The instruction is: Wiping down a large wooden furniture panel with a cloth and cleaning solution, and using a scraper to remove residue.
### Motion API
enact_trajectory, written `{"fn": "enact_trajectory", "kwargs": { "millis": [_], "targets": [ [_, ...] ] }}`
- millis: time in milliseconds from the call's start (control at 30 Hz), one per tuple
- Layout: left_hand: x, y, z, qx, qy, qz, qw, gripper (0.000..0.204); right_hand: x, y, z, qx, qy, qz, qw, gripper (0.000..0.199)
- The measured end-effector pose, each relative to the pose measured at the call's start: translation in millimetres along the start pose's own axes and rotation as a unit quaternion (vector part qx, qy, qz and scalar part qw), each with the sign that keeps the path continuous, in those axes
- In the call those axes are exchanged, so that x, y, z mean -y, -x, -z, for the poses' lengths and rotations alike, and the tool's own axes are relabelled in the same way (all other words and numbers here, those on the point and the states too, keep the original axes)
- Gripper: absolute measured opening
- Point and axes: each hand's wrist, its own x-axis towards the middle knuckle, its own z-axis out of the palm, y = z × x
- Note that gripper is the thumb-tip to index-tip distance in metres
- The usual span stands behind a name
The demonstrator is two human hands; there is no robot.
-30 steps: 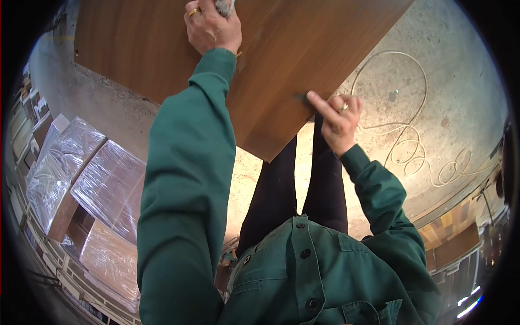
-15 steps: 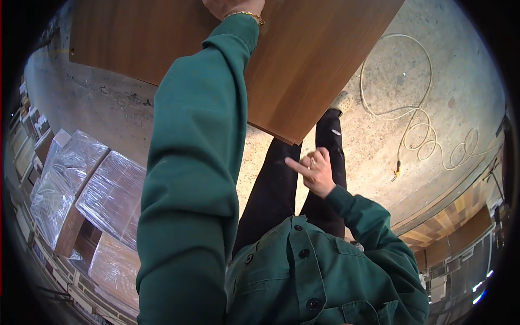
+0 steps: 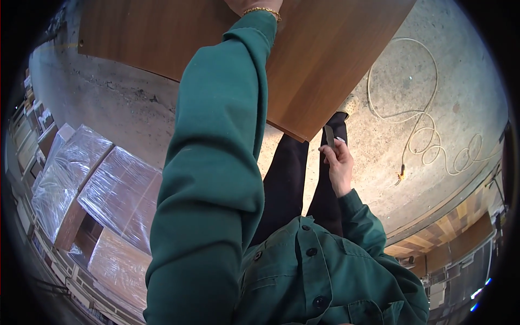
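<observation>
My left arm stretches forward across a brown wood-grain panel (image 3: 319, 59). My left hand (image 3: 253, 5), with a gold bracelet at the wrist, lies over the panel at the top edge of the picture, its fingers cut off from view. Close to the panel's near corner, my right hand (image 3: 340, 162) is closed, pinching a thin flat dark strip (image 3: 329, 135) between thumb and fingers. The strip points up toward the panel corner and stands a little apart from it. A second board edge shows under the panel at that corner.
A pale hose (image 3: 433, 92) lies in loops on the concrete floor to the right, with a yellow-tipped end (image 3: 401, 176). Film-wrapped packages (image 3: 116, 184) stand at the left. A striped wooden stack (image 3: 449, 227) is at the lower right. My shoe (image 3: 351, 105) is beside the panel.
My right hand has turned and moved slightly right and up; the strip now shows in it, where before a finger pointed out. The whole view has shifted a little.
</observation>
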Motion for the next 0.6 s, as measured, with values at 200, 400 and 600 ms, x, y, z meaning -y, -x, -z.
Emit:
{"fn": "enact_trajectory", "kwargs": {
  "millis": [200, 400, 600],
  "targets": [
    [-0.9, 3.2, -0.8, 0.014, -0.018, 0.008, 1.000, 0.023, -5.8, 2.6, -12.9, -0.050, -0.036, -0.019, 0.998, 0.012],
    [0.3, 2.3, -0.9, 0.003, -0.013, -0.003, 1.000, 0.024, -5.1, 15.3, -33.8, -0.094, -0.100, -0.014, 0.990, 0.013],
    [0.3, 0.4, -0.2, 0.012, -0.013, -0.001, 1.000, 0.024, 0.5, 13.4, -52.5, -0.122, 0.097, 0.123, 0.980, 0.015]
  ]
}}
